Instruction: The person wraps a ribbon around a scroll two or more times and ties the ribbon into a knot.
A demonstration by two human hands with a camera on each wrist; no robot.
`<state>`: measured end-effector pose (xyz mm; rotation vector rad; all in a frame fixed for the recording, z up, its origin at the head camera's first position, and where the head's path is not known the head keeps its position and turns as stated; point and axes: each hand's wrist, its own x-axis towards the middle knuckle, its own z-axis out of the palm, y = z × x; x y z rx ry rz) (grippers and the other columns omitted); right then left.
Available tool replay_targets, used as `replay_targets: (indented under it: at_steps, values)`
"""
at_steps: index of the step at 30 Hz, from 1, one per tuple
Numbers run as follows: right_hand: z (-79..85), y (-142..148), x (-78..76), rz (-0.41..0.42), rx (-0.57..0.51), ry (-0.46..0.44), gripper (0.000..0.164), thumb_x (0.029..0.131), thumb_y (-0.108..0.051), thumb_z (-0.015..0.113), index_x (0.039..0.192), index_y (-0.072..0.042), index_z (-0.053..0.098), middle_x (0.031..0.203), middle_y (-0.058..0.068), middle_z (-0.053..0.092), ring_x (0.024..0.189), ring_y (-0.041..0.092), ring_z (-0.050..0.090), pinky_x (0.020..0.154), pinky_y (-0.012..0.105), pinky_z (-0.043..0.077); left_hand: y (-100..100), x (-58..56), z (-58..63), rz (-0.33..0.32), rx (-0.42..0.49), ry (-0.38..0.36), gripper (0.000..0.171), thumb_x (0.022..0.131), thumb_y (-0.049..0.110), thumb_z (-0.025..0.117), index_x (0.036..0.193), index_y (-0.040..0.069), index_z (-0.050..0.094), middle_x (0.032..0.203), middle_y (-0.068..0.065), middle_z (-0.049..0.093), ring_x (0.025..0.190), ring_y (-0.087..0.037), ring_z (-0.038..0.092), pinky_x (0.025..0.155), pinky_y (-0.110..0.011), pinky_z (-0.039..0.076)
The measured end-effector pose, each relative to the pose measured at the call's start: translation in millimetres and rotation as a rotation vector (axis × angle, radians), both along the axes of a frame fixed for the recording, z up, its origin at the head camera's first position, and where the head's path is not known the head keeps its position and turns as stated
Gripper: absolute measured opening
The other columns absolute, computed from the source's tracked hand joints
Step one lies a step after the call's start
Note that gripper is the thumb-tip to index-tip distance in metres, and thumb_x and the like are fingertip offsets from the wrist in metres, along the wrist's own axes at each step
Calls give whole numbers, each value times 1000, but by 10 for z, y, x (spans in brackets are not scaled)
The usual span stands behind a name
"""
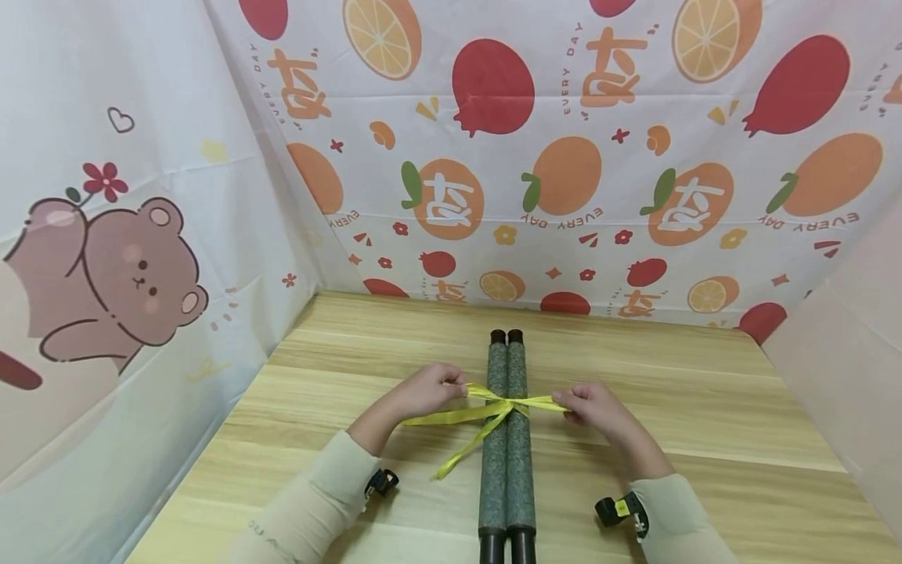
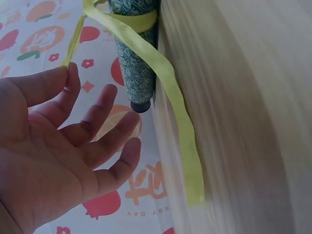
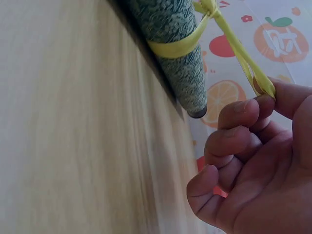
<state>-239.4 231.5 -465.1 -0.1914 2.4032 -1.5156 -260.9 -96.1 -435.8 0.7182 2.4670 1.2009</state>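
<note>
Two green patterned scroll rolls [image 1: 496, 478] with dark end knobs lie side by side on the table, pointing away from me. A yellow ribbon [image 1: 451, 417] wraps round them, with a knot [image 1: 507, 404] on top. To the left of the rolls, my left hand [image 1: 431, 390] pinches one part of the ribbon between thumb and forefinger, its other fingers spread in the left wrist view. On the opposite side my right hand [image 1: 599, 407] pinches a ribbon loop [image 3: 243, 58], the remaining fingers curled. Two loose ribbon tails trail leftward; one flat tail [image 2: 187, 146] hangs past my left hand.
The rolls rest on a light wood-grain table [image 1: 338, 345]. Behind it hangs a fruit-print cloth [image 1: 507, 188], and at the left a cloth with a bear drawing [image 1: 141, 274]. Black wrist cameras [image 1: 382, 482] sit at both sleeves.
</note>
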Motion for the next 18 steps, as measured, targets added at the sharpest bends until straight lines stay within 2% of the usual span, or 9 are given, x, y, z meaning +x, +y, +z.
replay_targets:
  at_steps: [1, 2, 4, 5, 6, 8, 13, 18]
  values:
    - [-10, 17, 6, 8, 10, 5, 42, 98, -32, 60, 74, 2, 58, 63, 3, 54, 55, 11, 39, 54, 24, 36, -9, -5, -3, -10, -5, 3, 21, 99, 15, 54, 95, -1, 65, 85, -15, 61, 59, -14, 41, 58, -31, 41]
    - [-22, 33, 13, 18, 21, 11, 44, 98, -32, 60, 74, 5, 57, 62, 3, 54, 54, 11, 38, 54, 24, 36, -18, -8, -4, -15, -14, 9, 20, 99, 15, 54, 94, 0, 66, 93, -16, 64, 65, -16, 48, 63, -34, 45]
    - [-45, 61, 26, 40, 41, 30, 47, 98, -32, 61, 74, 9, 55, 61, 3, 52, 53, 10, 37, 52, 23, 34, -31, -17, -16, -23, -10, 11, 17, 98, 15, 56, 91, 3, 65, 109, -19, 65, 84, -24, 60, 75, -42, 50]
    - [-59, 74, 29, 46, 57, 41, 48, 98, -32, 61, 74, 10, 55, 61, 2, 51, 52, 9, 36, 51, 22, 33, -36, -21, -25, -21, -10, 15, 15, 98, 15, 57, 89, 5, 64, 117, -20, 64, 98, -29, 62, 84, -47, 50]
    - [-71, 85, 35, 48, 72, 48, 49, 97, -32, 62, 74, 10, 55, 60, 1, 49, 51, 9, 35, 50, 21, 32, -38, -25, -35, -17, -9, 19, 15, 98, 15, 57, 87, 6, 63, 124, -21, 62, 111, -34, 60, 93, -51, 49]
    - [-95, 104, 44, 57, 102, 62, 49, 97, -32, 63, 72, 10, 54, 58, -1, 46, 50, 8, 33, 49, 21, 30, -42, -32, -60, -10, -8, 25, 16, 97, 15, 58, 84, 8, 62, 134, -24, 57, 131, -40, 49, 105, -56, 40]
    - [-121, 136, 66, 68, 130, 92, 47, 97, -31, 62, 72, 8, 55, 58, -3, 42, 51, 9, 33, 48, 21, 30, -44, -44, -116, -3, -23, 47, 17, 96, 14, 60, 79, 10, 63, 135, -26, 56, 132, -45, 45, 109, -60, 35]
    - [-122, 149, 89, 73, 152, 117, 45, 97, -30, 62, 73, 7, 55, 57, -3, 40, 50, 9, 34, 47, 22, 30, -38, -20, -108, 6, -39, 81, 17, 95, 13, 61, 78, 12, 63, 134, -25, 57, 131, -45, 46, 110, -59, 34]
